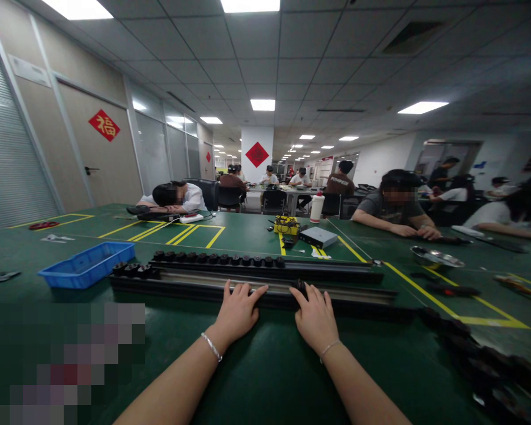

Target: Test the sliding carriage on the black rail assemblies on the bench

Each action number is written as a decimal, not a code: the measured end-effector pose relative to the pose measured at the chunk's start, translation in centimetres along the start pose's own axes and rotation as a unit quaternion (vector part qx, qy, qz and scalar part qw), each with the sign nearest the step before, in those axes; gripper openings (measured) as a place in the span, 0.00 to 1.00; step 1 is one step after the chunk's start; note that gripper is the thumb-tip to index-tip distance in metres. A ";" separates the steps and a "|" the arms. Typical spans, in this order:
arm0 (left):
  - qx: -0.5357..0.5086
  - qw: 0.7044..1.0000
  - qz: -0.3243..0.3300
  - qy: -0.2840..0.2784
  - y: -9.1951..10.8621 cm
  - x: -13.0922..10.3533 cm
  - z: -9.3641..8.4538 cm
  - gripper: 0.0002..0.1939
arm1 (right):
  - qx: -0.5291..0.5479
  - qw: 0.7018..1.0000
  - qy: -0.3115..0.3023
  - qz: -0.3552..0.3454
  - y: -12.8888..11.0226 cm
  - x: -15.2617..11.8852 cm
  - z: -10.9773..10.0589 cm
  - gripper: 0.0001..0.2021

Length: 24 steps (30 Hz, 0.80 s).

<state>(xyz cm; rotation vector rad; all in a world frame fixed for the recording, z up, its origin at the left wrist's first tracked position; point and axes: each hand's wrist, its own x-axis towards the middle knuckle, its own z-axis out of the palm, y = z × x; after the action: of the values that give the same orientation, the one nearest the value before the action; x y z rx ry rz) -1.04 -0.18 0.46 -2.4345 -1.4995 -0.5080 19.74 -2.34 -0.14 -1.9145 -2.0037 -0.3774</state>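
Note:
A long black rail point(190, 288) with a pale metal channel lies across the green table in front of me. My left hand point(239, 310) rests over its middle, fingers spread and nothing in them. Just to the right, my right hand point(316, 313) has its thumb and index finger around a small black round part point(300, 285) at the channel. Its far side is partly hidden by my fingers. Several similar black parts point(135, 270) sit at the rail's left end. Behind lies a second black rail point(331, 270) topped by a row of black round parts point(223, 260).
A blue plastic tray point(88, 265) stands at the left. Loose black parts point(482, 360) lie at the lower right. Farther back are a grey box point(318, 236), a yellow block point(286, 224), a white cup point(317, 208) and a metal bowl point(436, 258). People sit around the table.

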 end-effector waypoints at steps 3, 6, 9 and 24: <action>-0.001 1.000 -0.001 -0.004 0.0 0.0 -0.1 0.30 | 0.002 1.000 0.000 0.005 0.0 0.0 -0.1 0.26; 0.000 1.000 -0.004 -0.011 0.0 0.0 -0.2 0.30 | 0.005 1.000 0.004 0.014 0.0 0.0 -0.2 0.26; 0.003 1.000 -0.002 -0.016 0.1 0.0 -0.3 0.30 | 0.010 1.000 0.006 0.020 0.1 0.0 -0.1 0.26; 0.005 1.000 -0.005 -0.017 0.2 0.0 -0.3 0.30 | 0.014 0.999 -0.004 0.031 -0.2 0.1 -0.4 0.26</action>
<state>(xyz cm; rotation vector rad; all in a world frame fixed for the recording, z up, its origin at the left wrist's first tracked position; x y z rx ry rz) -0.95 -0.34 0.71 -2.4404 -1.5245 -0.4633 19.60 -2.45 0.28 -1.9571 -1.9391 -0.3246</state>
